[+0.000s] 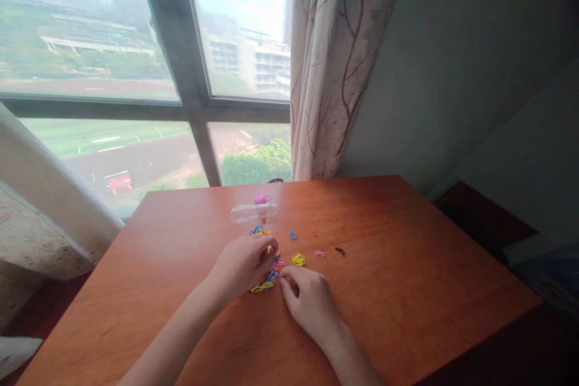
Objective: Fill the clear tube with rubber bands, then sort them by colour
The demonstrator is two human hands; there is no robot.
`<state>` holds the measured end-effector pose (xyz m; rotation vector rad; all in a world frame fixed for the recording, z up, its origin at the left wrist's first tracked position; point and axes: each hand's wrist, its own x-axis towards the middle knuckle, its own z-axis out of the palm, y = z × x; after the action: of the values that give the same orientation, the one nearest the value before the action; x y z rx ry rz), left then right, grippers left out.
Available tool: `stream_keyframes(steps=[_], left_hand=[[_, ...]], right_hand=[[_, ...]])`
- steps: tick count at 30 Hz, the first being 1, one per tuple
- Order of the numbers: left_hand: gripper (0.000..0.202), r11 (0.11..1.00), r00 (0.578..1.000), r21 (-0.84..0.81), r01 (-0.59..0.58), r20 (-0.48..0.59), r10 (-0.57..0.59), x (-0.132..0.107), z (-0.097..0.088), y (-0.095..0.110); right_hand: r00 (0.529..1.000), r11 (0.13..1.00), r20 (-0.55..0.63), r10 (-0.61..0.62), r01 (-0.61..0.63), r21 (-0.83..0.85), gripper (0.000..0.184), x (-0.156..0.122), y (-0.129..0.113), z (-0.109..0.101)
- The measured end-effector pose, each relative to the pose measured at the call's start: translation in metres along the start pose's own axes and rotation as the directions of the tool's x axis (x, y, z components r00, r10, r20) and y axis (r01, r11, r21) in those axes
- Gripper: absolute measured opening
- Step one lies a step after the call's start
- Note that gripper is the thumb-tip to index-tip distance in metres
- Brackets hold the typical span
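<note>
A pile of small coloured elastic bands (271, 275), blue, yellow, pink and red, lies on the wooden table, partly covered by my left hand (246, 259). That hand's fingers are curled down over the pile; what they pinch, if anything, is hidden. Just right of the pile, my right hand (312, 298) rests low with thumb and fingers bent together, its tips near the bands. No object shows clearly between them. Beyond my right hand sits a small heap of yellow bands (298, 260). Separate from it lie bands in blue (293, 234), orange (313, 233), pink (320, 254) and black (340, 251).
A clear plastic bottle-like container (253, 213) lies on its side toward the far edge, with a pink-purple object (261, 199) behind it. The table (384, 277) reaches a window with a grey frame (194, 111). Patterned curtains (325, 72) hang at both sides.
</note>
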<state>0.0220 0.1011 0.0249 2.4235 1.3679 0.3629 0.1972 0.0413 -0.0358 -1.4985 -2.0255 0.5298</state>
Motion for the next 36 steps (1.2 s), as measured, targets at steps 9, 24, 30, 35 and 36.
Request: stream_keyframes(steps=[9, 24, 30, 35, 36], left_hand=[[0.024, 0.952, 0.982, -0.295, 0.083, -0.139, -0.129, -0.055, 0.017, -0.032], [0.021, 0.95, 0.986, -0.296, 0.094, -0.103, -0.129, -0.06, 0.028, -0.031], [0.017, 0.954, 0.991, -0.294, 0.064, -0.093, -0.095, -0.061, 0.03, -0.024], [0.016, 0.964, 0.993, -0.259, 0.061, -0.078, -0.084, -0.06, 0.036, -0.017], [0.016, 0.966, 0.993, -0.25, 0.063, -0.081, -0.085, -0.06, 0.037, -0.017]], right_hand=[[1.0, 0.997, 0.005, -0.004, 0.005, -0.074, 0.012, -0.001, -0.005, 0.005], [0.999, 0.996, -0.031, -0.034, 0.037, 0.075, 0.012, -0.001, -0.003, 0.014], [0.996, 0.979, -0.071, -0.045, 0.058, 0.195, 0.012, -0.002, -0.004, 0.013], [0.997, 0.956, -0.075, -0.029, 0.05, 0.29, 0.011, 0.0, -0.007, 0.01], [0.997, 0.95, -0.071, -0.025, 0.045, 0.309, 0.011, 0.0, -0.008, 0.01]])
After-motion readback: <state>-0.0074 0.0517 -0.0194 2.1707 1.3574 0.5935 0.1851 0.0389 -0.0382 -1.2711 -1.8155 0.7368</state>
